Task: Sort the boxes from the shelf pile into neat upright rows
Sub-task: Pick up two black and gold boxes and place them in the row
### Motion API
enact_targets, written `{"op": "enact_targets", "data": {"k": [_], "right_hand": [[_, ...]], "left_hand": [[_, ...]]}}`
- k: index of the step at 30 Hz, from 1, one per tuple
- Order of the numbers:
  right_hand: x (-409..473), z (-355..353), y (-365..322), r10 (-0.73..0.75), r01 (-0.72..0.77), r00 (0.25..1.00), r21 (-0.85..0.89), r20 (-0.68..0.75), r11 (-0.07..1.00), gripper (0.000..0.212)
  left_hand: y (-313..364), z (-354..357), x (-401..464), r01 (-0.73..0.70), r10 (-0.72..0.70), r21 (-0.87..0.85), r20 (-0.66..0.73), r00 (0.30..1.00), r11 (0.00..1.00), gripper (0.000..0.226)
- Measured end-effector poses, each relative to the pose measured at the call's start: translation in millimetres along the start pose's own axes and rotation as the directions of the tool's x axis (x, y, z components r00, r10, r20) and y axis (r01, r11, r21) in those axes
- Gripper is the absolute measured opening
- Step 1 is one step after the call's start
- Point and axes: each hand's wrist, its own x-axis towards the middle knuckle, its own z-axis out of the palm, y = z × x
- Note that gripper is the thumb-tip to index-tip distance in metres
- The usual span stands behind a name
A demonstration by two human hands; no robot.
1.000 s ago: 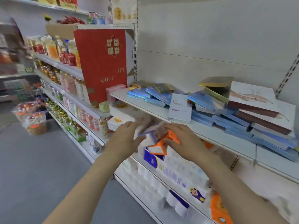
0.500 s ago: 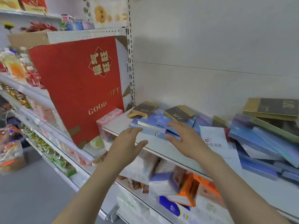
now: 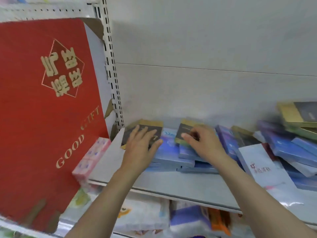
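L hand [image 3: 140,146] flat, fingers spread on dark box [image 3: 142,133] at 10 o'clock; R hand [image 3: 204,143] prob. pinching 2nd dark box [image 3: 184,130] to lift it upright.

Two hands [image 3: 140,145] [image 3: 204,143] are showing; four black-and-gold boxes [image 3: 142,131] are lying about; one red gift box [image 3: 42,109] is standing at left; one white box [image 3: 260,167] is lying at right.

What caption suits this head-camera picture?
Both hands, left hand and right hand, reach two dark gold-edged boxes atop flat blue boxes.

Large red gift carton [image 3: 44,107] leaning left, pink packets [image 3: 92,157] beside it, soft packs [image 3: 147,215] below
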Motion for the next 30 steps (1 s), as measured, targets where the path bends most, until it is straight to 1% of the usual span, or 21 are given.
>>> {"op": "enact_targets", "data": {"k": [1, 3, 4, 7, 8, 11, 12, 13, 14, 16, 17, 18, 19, 21, 23, 26, 28, 30], "right_hand": [[4, 2, -3, 0.095, -0.095, 0.995, -0.009, -0.021, 0.995, 0.042], [9, 3, -10, 0.283, -0.284, 0.959, -0.015, -0.007, 0.959, 0.073], [9, 4, -15, 0.34, -0.34, 0.941, -0.027, 0.0, 0.94, 0.085], [11, 5, -29, 0.43, -0.427, 0.903, -0.123, -0.009, 0.896, 0.123], [11, 5, -31, 0.458, -0.456, 0.889, -0.124, -0.011, 0.881, 0.128], [16, 4, -36, 0.535, -0.533, 0.845, -0.083, 0.004, 0.842, 0.133], [19, 3, -37, 0.555, -0.553, 0.832, -0.069, 0.006, 0.83, 0.131], [22, 4, -37, 0.568, -0.568, 0.823, -0.02, 0.017, 0.823, 0.125], [25, 7, -37, 0.572, -0.573, 0.819, 0.072, 0.04, 0.816, 0.11], [28, 17, -37, 0.529, -0.525, 0.846, 0.281, 0.068, 0.803, 0.064], [27, 23, -38, 0.491, -0.474, 0.87, 0.344, 0.042, 0.811, 0.043], [23, 28, -41, 0.463, -0.426, 0.886, 0.393, 0.002, 0.815, 0.026], [19, 31, -45, 0.453, -0.391, 0.891, 0.45, -0.034, 0.803, 0.016], [11, 33, -52, 0.46, -0.343, 0.885, 0.561, -0.076, 0.754, 0.022], [3, 32, -53, 0.461, -0.306, 0.882, 0.633, -0.093, 0.712, 0.024], [-10, 29, -51, 0.472, -0.272, 0.878, 0.724, -0.084, 0.634, 0.017], [-19, 26, -51, 0.473, -0.253, 0.879, 0.774, -0.068, 0.581, 0.023], [-28, 19, -49, 0.453, -0.227, 0.889, 0.792, -0.07, 0.566, 0.029]], "left_hand": [[-6, -1, 6, -0.02, 0.02, -0.009, -0.001, 1.0, 1.0, 0.069], [-18, -1, 17, -0.049, 0.049, -0.024, 0.007, 0.999, 0.999, 0.069], [-24, 0, 21, -0.052, 0.052, -0.03, 0.016, 0.999, 0.998, 0.069], [-40, 7, 29, -0.041, 0.044, -0.041, 0.074, 0.996, 0.998, 0.067], [-43, 10, 30, -0.023, 0.029, -0.057, 0.103, 0.994, 0.998, 0.063], [-46, 14, 27, 0.014, 0.004, -0.133, 0.14, 0.99, 0.991, 0.049], [-45, 14, 25, 0.012, 0.01, -0.155, 0.137, 0.99, 0.988, 0.048], [-44, 13, 23, 0.006, 0.018, -0.178, 0.133, 0.991, 0.984, 0.048], [-43, 13, 22, 0.007, 0.02, -0.202, 0.134, 0.991, 0.979, 0.047], [-43, 12, 23, 0.037, -0.003, -0.24, 0.141, 0.99, 0.97, 0.05], [-44, 12, 24, 0.064, -0.031, -0.243, 0.136, 0.99, 0.968, 0.054], [-45, 12, 27, 0.1, -0.071, -0.228, 0.132, 0.989, 0.968, 0.061], [-46, 11, 30, 0.139, -0.114, -0.199, 0.132, 0.985, 0.97, 0.069], [-48, 9, 39, 0.21, -0.192, -0.112, 0.148, 0.97, 0.971, 0.078], [-49, 8, 46, 0.236, -0.221, -0.082, 0.159, 0.962, 0.968, 0.079], [-48, 5, 51, 0.275, -0.248, -0.169, 0.163, 0.955, 0.946, 0.082], [-44, 0, 51, 0.318, -0.284, -0.228, 0.168, 0.944, 0.92, 0.082], [-38, -9, 48, 0.312, -0.289, -0.29, 0.12, 0.95, 0.905, 0.069]]}}
